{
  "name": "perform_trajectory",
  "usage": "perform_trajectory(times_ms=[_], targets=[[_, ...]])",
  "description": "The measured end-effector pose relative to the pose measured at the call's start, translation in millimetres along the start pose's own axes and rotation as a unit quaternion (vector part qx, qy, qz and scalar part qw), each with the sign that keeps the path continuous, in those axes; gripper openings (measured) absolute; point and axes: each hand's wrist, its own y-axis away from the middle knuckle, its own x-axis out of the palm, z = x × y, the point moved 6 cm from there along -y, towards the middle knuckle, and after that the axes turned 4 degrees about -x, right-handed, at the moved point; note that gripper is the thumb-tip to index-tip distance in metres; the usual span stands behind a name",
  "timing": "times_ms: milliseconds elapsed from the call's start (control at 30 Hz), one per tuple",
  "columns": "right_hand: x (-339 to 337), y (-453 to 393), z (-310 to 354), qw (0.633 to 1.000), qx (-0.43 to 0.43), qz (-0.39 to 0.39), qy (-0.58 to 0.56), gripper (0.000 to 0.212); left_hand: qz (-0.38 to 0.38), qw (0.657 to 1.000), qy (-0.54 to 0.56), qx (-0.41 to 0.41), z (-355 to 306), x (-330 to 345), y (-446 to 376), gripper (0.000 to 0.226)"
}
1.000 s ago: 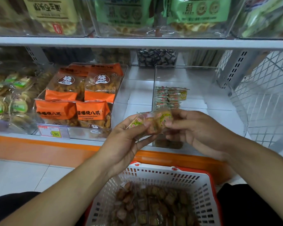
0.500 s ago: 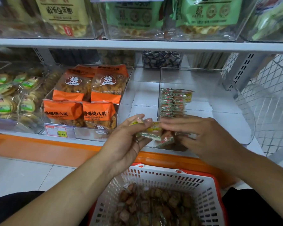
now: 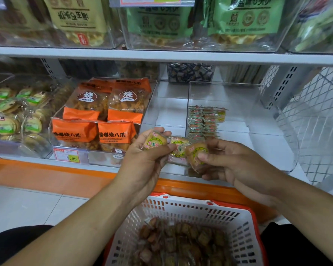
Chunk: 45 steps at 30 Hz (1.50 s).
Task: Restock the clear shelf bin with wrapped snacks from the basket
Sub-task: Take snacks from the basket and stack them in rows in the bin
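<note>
left hand (image 3: 148,158): curled round snack (image 3: 154,141) | right hand (image 3: 236,166): pinching second snack (image 3: 197,152), third between the two | both held in front of clear bin (image 3: 258,120), above shelf edge | bin: small stack (image 3: 204,120) at left wall | basket (image 3: 183,210) below hands, full of snacks | orange packs (image 3: 104,116) in left bin

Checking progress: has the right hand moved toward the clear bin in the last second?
No. The right hand holds a wrapped snack in front of the clear bin's front edge, as before.
</note>
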Motion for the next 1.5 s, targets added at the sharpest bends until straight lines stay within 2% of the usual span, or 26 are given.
perform_trajectory(times_ms=[100,200,300,467,567,633,700,900,1067,1200,1267,1400,1433,1500], targets=[[1,0,1,1.0,-0.012,-0.013,0.026,0.054,0.004,1.0,-0.013,-0.007,2,0,0,0.045],[6,2,0,0.997,-0.013,0.028,0.067,0.058,0.0,0.999,-0.039,-0.034,7,2,1,0.045],[11,4,-1,0.994,-0.04,0.026,0.1,0.054,-0.016,0.998,-0.029,-0.051,12,4,2,0.047],[6,3,1,0.988,-0.058,-0.017,0.144,0.047,-0.036,0.993,0.034,-0.107,14,6,3,0.027],[2,0,3,0.994,-0.063,-0.032,0.084,0.051,-0.039,0.986,0.1,-0.127,11,8,4,0.026],[4,-2,3,0.998,-0.06,-0.017,-0.001,0.058,-0.034,0.984,0.117,-0.127,10,11,6,0.021],[10,-3,3,0.997,-0.054,0.004,-0.058,0.056,-0.028,0.986,0.113,-0.12,9,16,7,0.022],[21,-4,-8,0.99,-0.003,-0.035,-0.135,0.052,-0.025,0.998,0.025,-0.047,7,21,7,0.026],[26,-1,-21,0.998,0.037,-0.021,-0.055,0.038,-0.027,0.994,-0.089,0.05,6,23,6,0.019],[27,-2,-15,1.0,-0.012,-0.017,-0.012,0.04,-0.045,0.982,-0.165,0.074,6,27,4,0.019],[27,-4,-8,0.999,-0.043,-0.003,-0.012,0.051,-0.032,0.981,-0.176,0.075,7,31,2,0.019],[12,-11,13,0.998,-0.044,0.032,-0.018,0.06,0.007,0.957,-0.265,0.12,2,45,-6,0.02],[3,-14,23,0.998,-0.051,0.035,0.004,0.061,0.016,0.95,-0.282,0.132,1,48,-8,0.019],[-21,-23,45,0.986,-0.087,0.015,0.145,0.063,0.037,0.931,-0.329,0.153,5,55,-12,0.021]])
